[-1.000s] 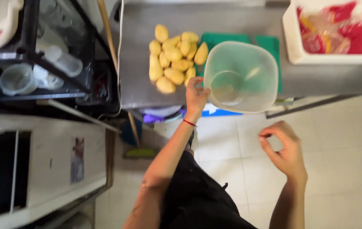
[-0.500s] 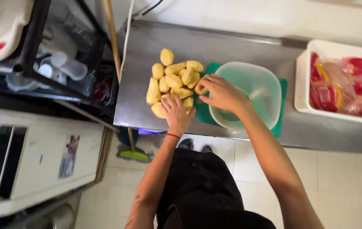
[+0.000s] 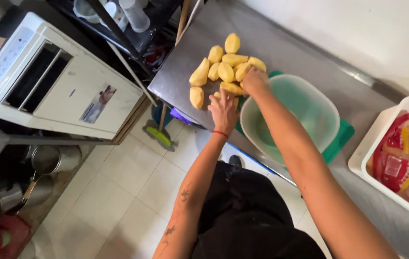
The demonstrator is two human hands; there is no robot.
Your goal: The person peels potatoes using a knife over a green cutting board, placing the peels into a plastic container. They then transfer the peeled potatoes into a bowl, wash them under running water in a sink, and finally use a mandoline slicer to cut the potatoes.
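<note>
Both hands are down in the heap of peeled potatoes (image 3: 223,69) on the steel counter (image 3: 180,81). The left hand (image 3: 223,108) lies with fingers spread over the near edge of the heap, on one or two potatoes; I cannot tell whether it has closed on any. The right hand (image 3: 254,80) is cupped over a potato at the heap's right side, close against the rim of the pale green bowl (image 3: 288,117), and its fingers are hidden from me, so its grip is unclear too.

The bowl sits on a green board (image 3: 339,141), touching the heap's right edge and seemingly with nothing in it. Further right stands a white tub (image 3: 372,153) with red packets.

If the potatoes are meant for the bowl, the short distance helps: I would take two or three per hand, cup them rather than pinch them, and lift them over the rim instead of dragging. Peeled potatoes are likely to be slippery, and the near ones lie close to the counter's front edge, above the tiled floor (image 3: 132,177), so sweeping towards the bowl, away from that edge, looks safest. One hand might hold the light bowl so it doesn't slide on the board.
</note>
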